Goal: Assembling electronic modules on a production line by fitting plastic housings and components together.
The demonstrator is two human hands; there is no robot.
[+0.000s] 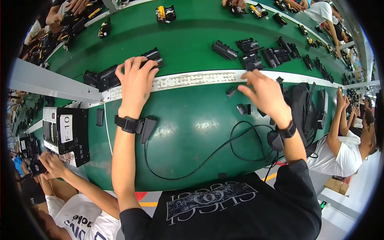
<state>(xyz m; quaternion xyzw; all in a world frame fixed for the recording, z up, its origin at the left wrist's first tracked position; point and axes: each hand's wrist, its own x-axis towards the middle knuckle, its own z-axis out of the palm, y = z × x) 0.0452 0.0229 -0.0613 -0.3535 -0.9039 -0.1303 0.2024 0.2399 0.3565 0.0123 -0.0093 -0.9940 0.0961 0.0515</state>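
My left hand (137,82) reaches over the white divider strip, its fingers curled on a black plastic housing (155,56) on the far green belt. The fingers hide part of that housing. Another black housing (108,78) lies just left of it. On the right, my right hand (263,94) hovers near the strip with thumb and fingers apart and nothing visible between them. Close by it are a small black piece (231,92) and another small black part (241,109) on the near green tabletop (188,148). Each wrist wears a black strapped device.
A black cable (208,162) loops across the near tabletop. Several black housings (252,60) lie beyond the strip at right; a yellow-and-black assembly (165,14) sits farther back. At left stand a white post (56,80) and a black-and-white machine (74,136). Co-workers sit on both sides.
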